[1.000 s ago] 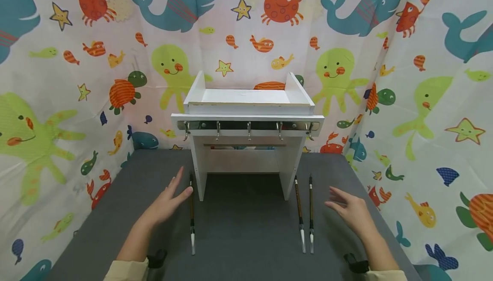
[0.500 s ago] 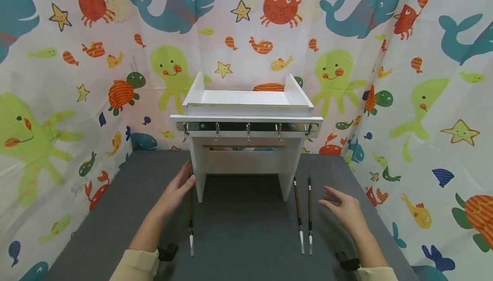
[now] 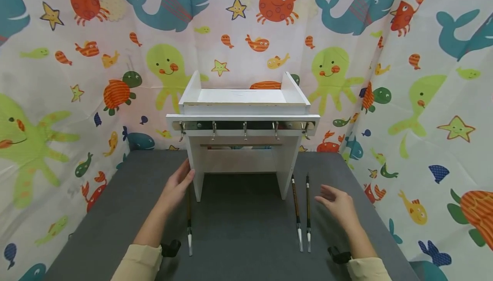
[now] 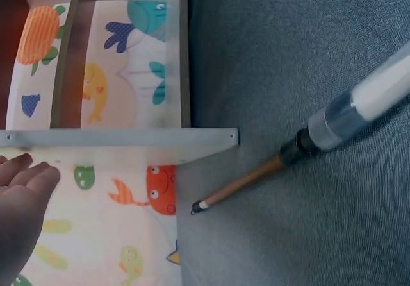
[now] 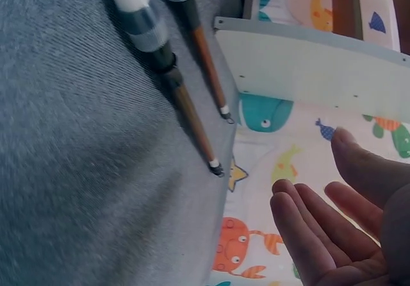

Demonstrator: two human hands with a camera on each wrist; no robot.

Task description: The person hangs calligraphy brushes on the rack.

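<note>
A small white shelf [image 3: 240, 110] with a row of metal hooks [image 3: 245, 130] along its front stands at the back of the grey table. My left hand [image 3: 172, 191] is beside its left side panel, with fingertips right at the board, as the left wrist view also shows for the fingers [image 4: 41, 178]. Below that hand lies a calligraphy brush [image 3: 189, 223] with a clear cap. My right hand [image 3: 340, 207] hovers to the right of two more capped brushes, one brown [image 3: 296, 212] and one darker [image 3: 308, 214]. Its fingers [image 5: 301, 235] are relaxed and hold nothing.
A white curtain [image 3: 239, 58] printed with sea animals hangs behind the table and along both sides. The grey tabletop [image 3: 242, 234] stretches in front of the shelf, between the left brush and the right pair.
My left hand has moved right and forward, up to the shelf's left panel. The right hand has shifted slightly left. The shelf and brushes stay in place on the table.
</note>
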